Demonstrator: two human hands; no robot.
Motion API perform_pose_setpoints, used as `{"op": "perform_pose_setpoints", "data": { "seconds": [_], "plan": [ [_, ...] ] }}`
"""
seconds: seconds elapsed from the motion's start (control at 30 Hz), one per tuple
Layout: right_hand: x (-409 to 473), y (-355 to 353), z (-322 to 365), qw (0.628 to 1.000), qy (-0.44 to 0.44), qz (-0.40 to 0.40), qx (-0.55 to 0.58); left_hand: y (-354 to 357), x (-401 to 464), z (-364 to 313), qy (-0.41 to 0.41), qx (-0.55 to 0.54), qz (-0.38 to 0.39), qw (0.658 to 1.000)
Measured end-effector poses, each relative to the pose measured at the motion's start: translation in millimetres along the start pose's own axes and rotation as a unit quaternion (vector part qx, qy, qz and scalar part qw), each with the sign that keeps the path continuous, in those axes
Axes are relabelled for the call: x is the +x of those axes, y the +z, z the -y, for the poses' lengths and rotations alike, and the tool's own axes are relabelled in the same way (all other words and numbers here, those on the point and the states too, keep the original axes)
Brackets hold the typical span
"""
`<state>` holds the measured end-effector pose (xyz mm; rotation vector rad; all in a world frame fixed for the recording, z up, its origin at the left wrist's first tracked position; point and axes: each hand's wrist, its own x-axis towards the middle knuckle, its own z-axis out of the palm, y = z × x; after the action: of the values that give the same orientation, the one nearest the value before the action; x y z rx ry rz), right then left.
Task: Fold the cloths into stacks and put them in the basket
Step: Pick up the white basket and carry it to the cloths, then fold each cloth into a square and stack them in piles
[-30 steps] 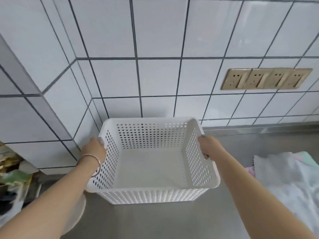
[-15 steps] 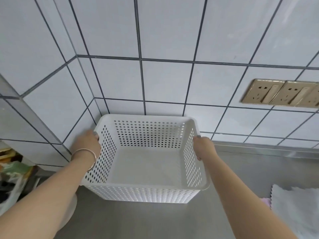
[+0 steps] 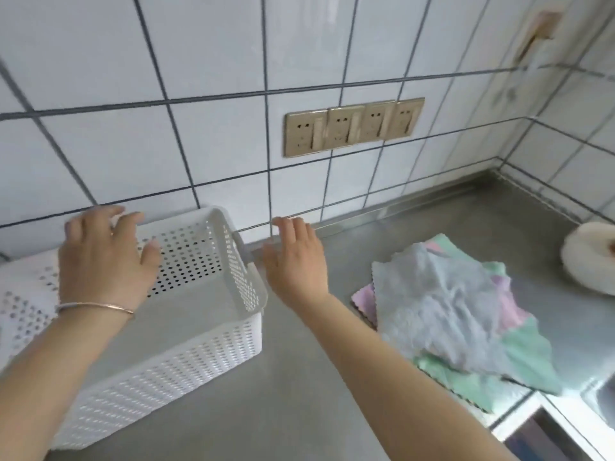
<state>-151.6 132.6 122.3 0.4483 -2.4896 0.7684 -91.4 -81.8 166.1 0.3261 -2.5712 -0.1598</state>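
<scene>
A white perforated plastic basket [image 3: 186, 357] stands empty on the steel counter at the left, against the tiled wall. My left hand [image 3: 103, 257] hovers over the basket's inside with fingers spread, holding nothing. My right hand [image 3: 296, 261] is just right of the basket's rim, fingers apart, also holding nothing. A loose pile of cloths [image 3: 446, 314] lies on the counter to the right: a grey one on top, with green and pink ones under it.
The steel counter [image 3: 299, 394] runs to a tiled corner at the right. A white roll [image 3: 589, 257] sits at the far right edge. A row of gold wall sockets [image 3: 352, 128] is above the counter. A sink edge [image 3: 565, 424] shows at bottom right.
Both hands let go of the basket's sides; it now rests on the counter at the left. The view swung right, bringing the cloth pile and the corner into sight.
</scene>
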Motion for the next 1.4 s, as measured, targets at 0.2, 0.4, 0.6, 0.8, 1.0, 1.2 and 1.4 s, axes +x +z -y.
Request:
{"op": "perform_pose_setpoints", "data": {
  "seconds": [0.2, 0.4, 0.6, 0.8, 1.0, 1.2, 1.4],
  "plan": [
    [-119, -57, -105, 0.980, 0.107, 0.103, -0.134, 48, -33, -178, 0.272, -0.185, -0.027, 0.944],
    [-205, -107, -203, 0.935, 0.268, 0.168, -0.158, 124, -137, -287, 0.409, -0.205, 0.219, 0.862],
    [-225, -112, -282, 0.934, 0.255, 0.201, -0.145, 182, -189, -349, 0.348, -0.136, 0.382, 0.845],
    [-219, -107, -341, 0.953, 0.153, 0.219, -0.139, 221, -197, -378, 0.259, -0.075, 0.370, 0.889],
    [-216, -104, -377, 0.963, 0.128, 0.193, -0.136, 233, -200, -397, 0.199, -0.062, 0.356, 0.911],
    [-188, -106, -407, 0.963, 0.177, 0.183, -0.092, 245, -189, -430, 0.171, -0.029, 0.343, 0.923],
    [-137, -136, -410, 0.983, 0.097, 0.149, -0.034, 236, -170, -447, 0.087, -0.059, 0.276, 0.955]
  ]
}}
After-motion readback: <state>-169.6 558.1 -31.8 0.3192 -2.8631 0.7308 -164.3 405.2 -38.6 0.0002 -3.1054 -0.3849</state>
